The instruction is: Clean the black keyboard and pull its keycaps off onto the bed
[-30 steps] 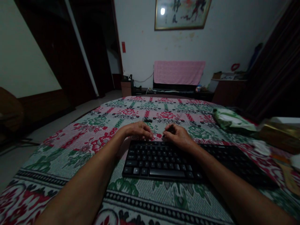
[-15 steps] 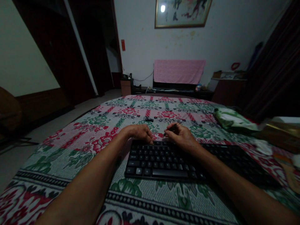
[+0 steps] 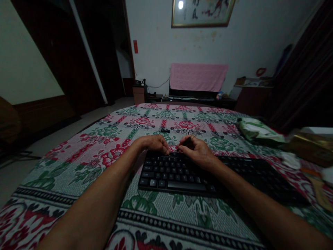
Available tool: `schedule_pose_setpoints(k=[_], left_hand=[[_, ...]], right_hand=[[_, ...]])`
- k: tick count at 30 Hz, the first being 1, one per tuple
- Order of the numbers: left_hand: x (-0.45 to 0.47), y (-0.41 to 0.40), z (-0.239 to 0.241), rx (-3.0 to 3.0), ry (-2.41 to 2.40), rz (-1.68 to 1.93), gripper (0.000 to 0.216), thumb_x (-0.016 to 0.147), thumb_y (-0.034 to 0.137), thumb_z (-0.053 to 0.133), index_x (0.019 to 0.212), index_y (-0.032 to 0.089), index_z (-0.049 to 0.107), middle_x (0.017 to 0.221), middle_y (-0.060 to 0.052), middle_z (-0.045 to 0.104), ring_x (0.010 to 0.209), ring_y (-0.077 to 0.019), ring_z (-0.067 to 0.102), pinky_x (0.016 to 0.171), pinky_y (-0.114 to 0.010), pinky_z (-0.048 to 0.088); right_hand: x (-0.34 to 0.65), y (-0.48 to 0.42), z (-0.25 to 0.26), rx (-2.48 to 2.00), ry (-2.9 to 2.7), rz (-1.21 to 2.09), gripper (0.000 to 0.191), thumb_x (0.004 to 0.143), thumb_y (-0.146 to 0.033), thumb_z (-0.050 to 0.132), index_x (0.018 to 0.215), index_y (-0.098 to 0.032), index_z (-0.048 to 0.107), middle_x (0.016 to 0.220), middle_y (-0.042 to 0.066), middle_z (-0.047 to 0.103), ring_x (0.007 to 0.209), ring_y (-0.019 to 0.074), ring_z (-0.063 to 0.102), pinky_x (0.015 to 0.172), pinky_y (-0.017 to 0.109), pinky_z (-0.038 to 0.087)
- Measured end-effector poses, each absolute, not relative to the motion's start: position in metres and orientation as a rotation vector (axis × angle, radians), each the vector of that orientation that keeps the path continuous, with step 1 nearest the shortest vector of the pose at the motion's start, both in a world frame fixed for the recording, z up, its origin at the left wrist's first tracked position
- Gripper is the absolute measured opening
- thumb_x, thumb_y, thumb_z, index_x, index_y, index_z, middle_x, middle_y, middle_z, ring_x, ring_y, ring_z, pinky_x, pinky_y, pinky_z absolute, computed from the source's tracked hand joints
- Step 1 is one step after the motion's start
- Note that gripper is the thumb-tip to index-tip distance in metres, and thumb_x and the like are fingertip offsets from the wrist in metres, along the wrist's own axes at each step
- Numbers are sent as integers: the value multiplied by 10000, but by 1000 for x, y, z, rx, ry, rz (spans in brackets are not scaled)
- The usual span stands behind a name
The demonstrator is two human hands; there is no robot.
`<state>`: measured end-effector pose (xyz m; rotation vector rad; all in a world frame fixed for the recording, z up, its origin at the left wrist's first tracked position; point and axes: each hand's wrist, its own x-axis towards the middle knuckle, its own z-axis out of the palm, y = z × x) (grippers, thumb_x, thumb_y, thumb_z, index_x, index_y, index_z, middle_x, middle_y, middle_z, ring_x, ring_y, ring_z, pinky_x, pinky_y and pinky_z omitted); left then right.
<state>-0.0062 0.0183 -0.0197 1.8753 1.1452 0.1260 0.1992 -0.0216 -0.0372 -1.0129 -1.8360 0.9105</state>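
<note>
A black keyboard (image 3: 182,173) lies on a floral cloth (image 3: 85,163) covering the table. My left hand (image 3: 153,143) rests at the keyboard's far edge with its fingers curled down onto the top row of keys. Beside it, my right hand (image 3: 196,151) pinches a small thin dark tool, its tip pointing left toward the top row. The two hands nearly touch. A small black piece (image 3: 164,130) lies on the cloth just beyond them.
A green-and-white packet (image 3: 256,130) lies at the right, with a gold box (image 3: 310,146) and other small items near the right edge. Beyond the table stand a pink-covered low cabinet (image 3: 198,77) and dark furniture. A framed picture (image 3: 201,13) hangs on the wall.
Both hands stay at the keyboard's far edge. The right hand's pinch has shifted slightly left toward the left hand. The view has tilted a little.
</note>
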Motion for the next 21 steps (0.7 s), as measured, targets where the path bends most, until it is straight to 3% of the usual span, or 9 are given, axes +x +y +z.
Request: schedule_pose_setpoints(k=[21], left_hand=[[-9, 21, -22, 1901, 1123, 95, 214, 618, 327, 665, 763, 179, 718, 545, 40, 596, 489, -86, 441, 500, -216, 325]], right_hand=[[198, -30, -32, -984, -2166, 541, 114, 764, -234, 531, 872, -199, 538, 745, 4, 615, 678, 137, 568, 641, 258, 424]])
